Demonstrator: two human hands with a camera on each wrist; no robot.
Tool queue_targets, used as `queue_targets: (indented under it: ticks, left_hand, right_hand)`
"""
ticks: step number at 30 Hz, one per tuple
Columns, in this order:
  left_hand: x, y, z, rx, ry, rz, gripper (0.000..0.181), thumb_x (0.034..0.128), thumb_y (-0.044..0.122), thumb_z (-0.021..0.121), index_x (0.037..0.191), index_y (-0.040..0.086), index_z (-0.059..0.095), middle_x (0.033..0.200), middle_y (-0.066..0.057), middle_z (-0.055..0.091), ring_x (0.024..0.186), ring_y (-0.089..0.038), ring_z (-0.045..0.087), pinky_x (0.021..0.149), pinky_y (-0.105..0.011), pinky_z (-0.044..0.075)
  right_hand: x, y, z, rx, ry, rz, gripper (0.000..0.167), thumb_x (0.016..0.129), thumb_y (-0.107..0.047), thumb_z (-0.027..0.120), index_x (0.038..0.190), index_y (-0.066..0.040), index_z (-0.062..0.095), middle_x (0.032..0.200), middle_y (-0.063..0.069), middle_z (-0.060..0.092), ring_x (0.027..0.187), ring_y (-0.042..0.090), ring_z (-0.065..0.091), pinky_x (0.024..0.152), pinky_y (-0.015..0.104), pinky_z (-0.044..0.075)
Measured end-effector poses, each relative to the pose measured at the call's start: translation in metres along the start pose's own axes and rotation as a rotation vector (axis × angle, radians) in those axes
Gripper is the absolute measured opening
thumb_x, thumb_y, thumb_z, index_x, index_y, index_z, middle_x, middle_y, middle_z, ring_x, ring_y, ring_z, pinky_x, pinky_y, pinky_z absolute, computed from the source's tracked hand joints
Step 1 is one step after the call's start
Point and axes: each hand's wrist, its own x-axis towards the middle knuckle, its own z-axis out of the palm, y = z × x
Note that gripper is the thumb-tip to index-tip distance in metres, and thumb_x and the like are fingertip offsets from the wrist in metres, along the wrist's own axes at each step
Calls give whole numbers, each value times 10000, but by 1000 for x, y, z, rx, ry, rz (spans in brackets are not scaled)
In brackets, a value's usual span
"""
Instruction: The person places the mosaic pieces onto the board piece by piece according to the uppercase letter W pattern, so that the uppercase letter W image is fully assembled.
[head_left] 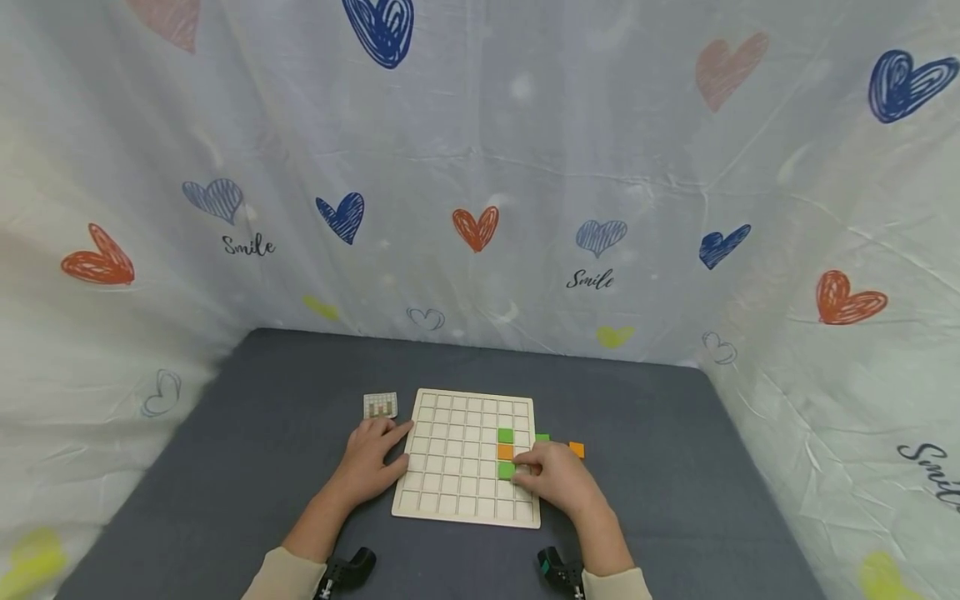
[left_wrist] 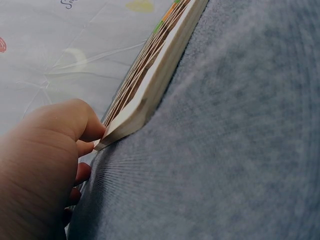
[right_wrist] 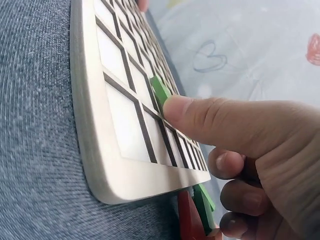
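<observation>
A pale gridded board (head_left: 457, 505) lies on the grey cloth. In its right part, a green tile (head_left: 506, 435), an orange tile (head_left: 506, 452) and another green tile (head_left: 506, 471) form a column. My right hand (head_left: 562, 479) pinches the nearest green tile; the thumb is against the tile (right_wrist: 160, 92) in the right wrist view, while the index fingertip is hidden there. My left hand (head_left: 366, 467) rests at the board's left edge, index finger and thumb spread. The left wrist view has that hand (left_wrist: 45, 165) touching the board's corner (left_wrist: 122, 127).
Beyond the board's right edge lie a green piece (head_left: 542, 437) and an orange piece (head_left: 577, 450). A red piece (right_wrist: 187, 215) shows below the board's edge in the right wrist view. A small gridded card (head_left: 380, 405) lies left of the board. A heart-printed curtain (head_left: 480, 283) hangs behind the table.
</observation>
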Motion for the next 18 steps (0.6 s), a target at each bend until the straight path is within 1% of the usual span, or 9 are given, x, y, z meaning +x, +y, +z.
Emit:
queue_targets:
  ticks: [5,9,12,18]
  left_hand:
    - [1,0,0,-2,-5,-4,505,918,196,693,1403,64,644,1133,-96,549,1111,-340,465,919,-563,337]
    - [1,0,1,9,11,12,499,916,190,697,1395,61,649,1123,-88,553,1101,-338,470,906,-565,343]
    - [1,0,1,11,10,14,501,915,183,696,1397,56,647,1121,-89,554,1113,-349,472,913,-576,343]
    - [1,0,0,6,-10,0,503,921,186,685,1407,63,640,1120,-85,553,1135,-358,475,930,-588,345]
  right_hand:
    - [0,-2,0,-58,13,-3,258,866,-267,833,1105,-169,823,799,-125,593,641,51,478,576,270,429]
    - [0,-4,1,-103,33,-4,241,863,-267,833,1089,-184,828,792,-125,590,626,46,466,563,268,416]
    - [0,-6,3,-134,56,-14,221,859,-267,833,1066,-192,835,789,-120,596,619,33,461,546,262,409]
    - [0,-9,6,-177,97,4,216,828,-281,854,1021,-185,853,818,-95,649,615,18,476,519,245,403]
